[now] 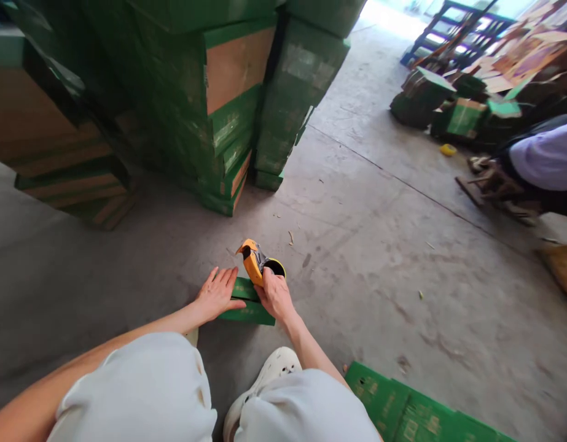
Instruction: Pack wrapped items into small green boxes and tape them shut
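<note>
A small green cardboard box stands on the floor between my feet, its top flaps meeting at a dark seam. My left hand lies on the left part of the box top, fingers stretched out and thumb apart. In my right hand is an orange and grey tape dispenser with a roll of tape, held over the box's right end. The dispenser's orange head points away from me to the upper left. My right fingers are partly hidden behind the dispenser.
Tall stacks of green cartons rise ahead, with more cartons at left. A flattened green carton lies at lower right. A seated person is at far right, near a yellow tape roll and a blue pallet.
</note>
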Demonstrator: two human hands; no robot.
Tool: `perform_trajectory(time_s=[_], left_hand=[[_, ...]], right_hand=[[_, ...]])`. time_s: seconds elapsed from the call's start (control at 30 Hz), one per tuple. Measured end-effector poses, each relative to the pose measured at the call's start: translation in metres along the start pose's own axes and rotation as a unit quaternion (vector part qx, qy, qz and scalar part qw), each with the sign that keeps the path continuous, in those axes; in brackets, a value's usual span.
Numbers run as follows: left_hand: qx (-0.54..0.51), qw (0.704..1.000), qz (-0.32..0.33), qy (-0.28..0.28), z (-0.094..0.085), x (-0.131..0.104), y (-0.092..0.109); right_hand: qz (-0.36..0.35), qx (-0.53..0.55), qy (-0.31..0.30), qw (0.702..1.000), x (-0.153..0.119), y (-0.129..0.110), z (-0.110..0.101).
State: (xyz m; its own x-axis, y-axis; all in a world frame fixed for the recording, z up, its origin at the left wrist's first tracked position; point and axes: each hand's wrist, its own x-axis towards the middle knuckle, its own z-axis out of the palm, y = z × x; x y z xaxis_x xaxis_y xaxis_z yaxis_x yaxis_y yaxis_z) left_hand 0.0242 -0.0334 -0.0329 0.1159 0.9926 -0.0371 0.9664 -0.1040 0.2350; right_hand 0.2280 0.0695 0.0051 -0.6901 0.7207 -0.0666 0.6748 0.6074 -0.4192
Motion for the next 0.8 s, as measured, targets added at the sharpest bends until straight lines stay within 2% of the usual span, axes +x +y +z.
perform_trajectory(time_s=[0.13,0.27,0.47,0.63,0.8], left_hand=[[0.014,0.999,0.022,0.029,0.008,0.001,-0.002],[0.044,0.995,0.067,0.051,0.012,-0.006,0.005],[0.04,0.994,0.095,0.039,0.014,-0.014,0.011],[0.028,0.989,0.144,0.004,0.012,-0.014,0.003],[0.034,0.987,0.154,-0.025,0.013,-0.013,-0.002]], right_hand=[[0.001,-0.008,-0.004,1.0,0.001,0.0,0.0],[-0.004,-0.041,0.017,0.999,-0.001,-0.004,0.006],[-0.036,-0.104,0.048,0.993,-0.009,-0.015,0.01],[-0.035,-0.108,0.008,0.993,-0.015,-0.02,0.006],[-0.009,-0.107,-0.046,0.993,-0.015,-0.022,-0.003]])
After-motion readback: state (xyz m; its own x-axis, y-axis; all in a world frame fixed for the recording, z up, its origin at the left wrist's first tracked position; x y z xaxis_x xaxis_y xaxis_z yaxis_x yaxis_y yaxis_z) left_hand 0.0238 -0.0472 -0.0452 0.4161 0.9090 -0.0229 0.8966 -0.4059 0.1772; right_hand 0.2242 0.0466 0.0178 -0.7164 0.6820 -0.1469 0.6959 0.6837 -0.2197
